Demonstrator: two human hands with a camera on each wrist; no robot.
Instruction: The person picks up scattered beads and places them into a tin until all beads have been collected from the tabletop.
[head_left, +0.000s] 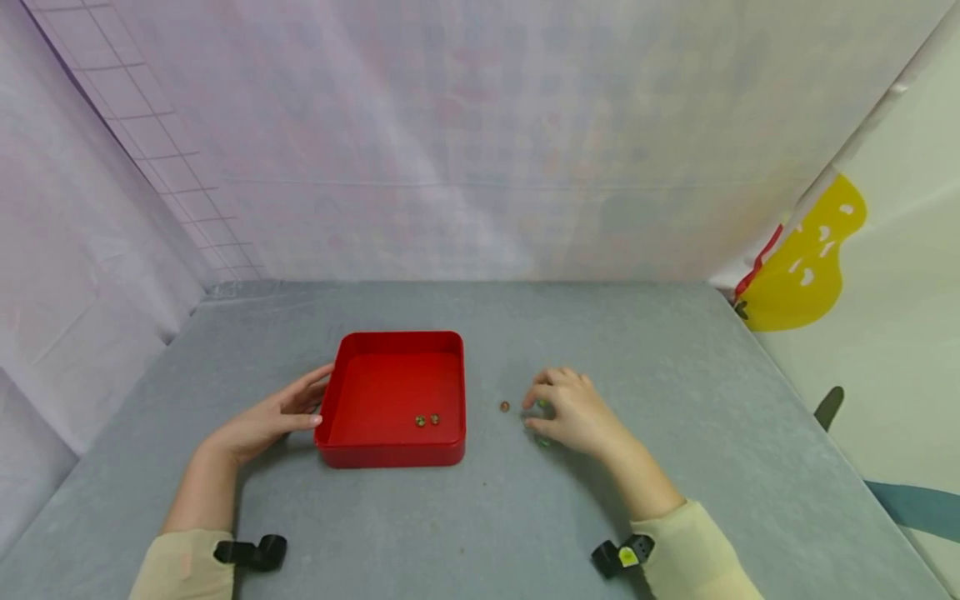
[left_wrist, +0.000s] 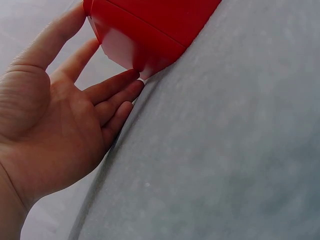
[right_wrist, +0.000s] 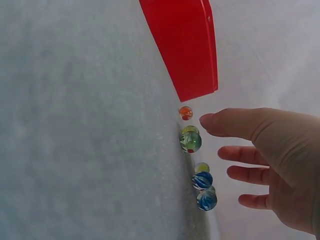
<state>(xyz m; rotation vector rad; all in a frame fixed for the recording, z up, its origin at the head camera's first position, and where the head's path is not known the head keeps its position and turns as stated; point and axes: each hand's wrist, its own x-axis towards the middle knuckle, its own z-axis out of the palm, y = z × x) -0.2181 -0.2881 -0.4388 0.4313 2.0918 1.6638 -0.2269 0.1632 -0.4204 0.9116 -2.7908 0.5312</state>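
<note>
A square red box (head_left: 397, 454) stands on the grey table, with two greenish marbles (head_left: 420, 422) on its floor near the front right. My left hand (head_left: 266, 423) rests against the box's left side, fingers extended; its thumb is at the rim. To the right of the box, my right hand (head_left: 573, 412) hovers over loose marbles with bent fingers and nothing between them. An orange marble (right_wrist: 185, 113) lies nearest the box. Beneath the right thumb sits a green-swirled marble (right_wrist: 191, 142). Farther along are a blue-swirled marble (right_wrist: 202, 180) and another blue one (right_wrist: 207, 200), with yellowish ones partly hidden behind.
The grey tabletop (head_left: 450, 533) reaches back to a pale patterned curtain (head_left: 480, 150). White sheeting (head_left: 75, 250) hangs at the left, and a white cloth with a yellow print (head_left: 810, 275) borders the right. Dark wrist cameras (head_left: 258, 552) sit on both sleeves.
</note>
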